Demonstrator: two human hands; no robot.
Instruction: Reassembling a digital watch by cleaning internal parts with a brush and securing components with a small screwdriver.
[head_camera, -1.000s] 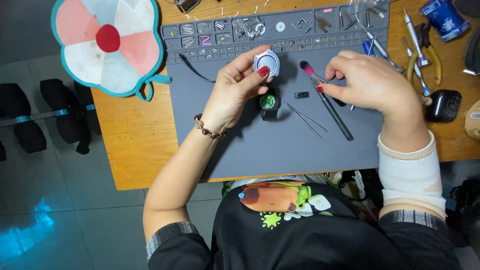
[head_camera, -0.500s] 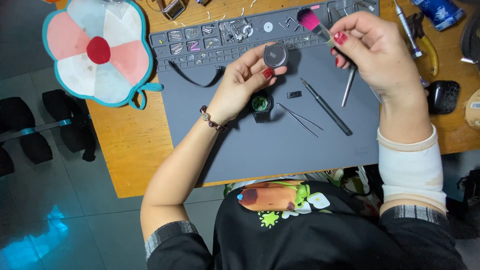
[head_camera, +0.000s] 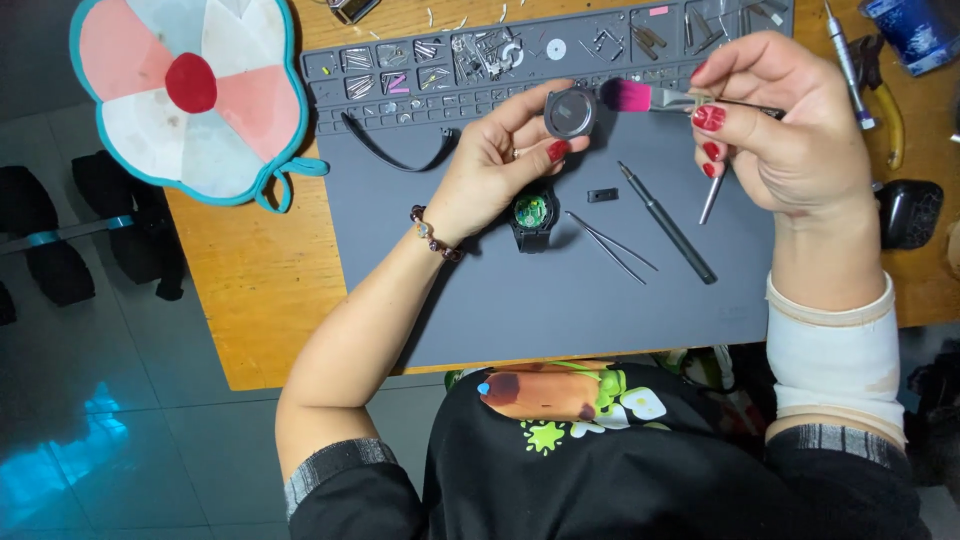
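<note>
Compared with half a second ago, the small brush with pink bristles and a metal ferrule (head_camera: 640, 97) now lies level, its bristle tip touching the right edge of the round grey watch case back (head_camera: 571, 112); earlier the bristles pointed up and away from the disc. The left hand (head_camera: 495, 165) has kept the disc raised in the same place.

Left hand: thumb and fingers are closed on the rim of the case back and hold it above the upper part of the grey rubber work mat (head_camera: 520, 300). A beaded bracelet (head_camera: 432, 232) sits on the wrist.

Right hand (head_camera: 790, 130): fingers are pinched on the brush handle, above the upper right part of the mat.

On the mat, directly below the left hand, lies the black open watch body with a green movement (head_camera: 531, 214). To its right lie thin metal tweezers (head_camera: 612, 246), a small black rectangular part (head_camera: 602, 195) and a dark slim screwdriver (head_camera: 668, 222). A black strap piece (head_camera: 395, 155) lies at the mat's upper left. The mat's top edge carries small compartments with screws and parts (head_camera: 480, 55). A flower-shaped pink and white fabric pad with teal trim (head_camera: 190, 95) lies left of the mat on the wooden table (head_camera: 250, 270).
</note>
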